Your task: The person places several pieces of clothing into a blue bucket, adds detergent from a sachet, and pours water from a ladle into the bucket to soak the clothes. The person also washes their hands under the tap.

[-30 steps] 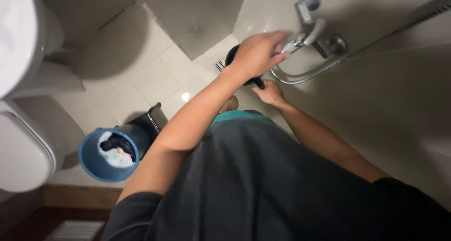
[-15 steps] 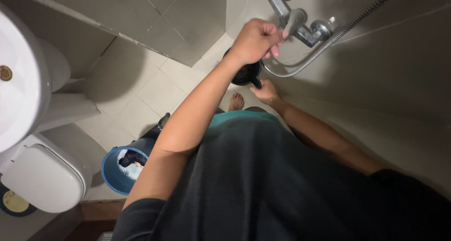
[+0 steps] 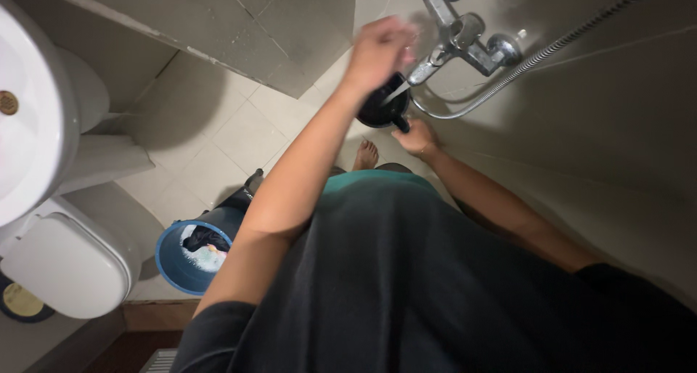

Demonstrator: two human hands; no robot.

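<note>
- black jug [image 3: 379, 110]
- chrome tap [image 3: 465, 37], silver ribbed hose [image 3: 573, 39]
- blue bucket [image 3: 174, 265]
- white toilet [image 3: 62, 265] and basin [image 3: 29, 119]
- pale beige floor tiles [image 3: 225, 137]
- dark grey shirt [image 3: 406, 293], teal hem

We reach our left arm forward and up across the body, elbow slightly bent, forearm bare. Our left hand [image 3: 377, 50] is raised at the far end, motion-blurred, fingers loosely curled. Our right arm runs forward low along the right side, nearly straight. Our right hand [image 3: 418, 138] sits below the left, fingers closed in a grip, knuckles up.
</note>
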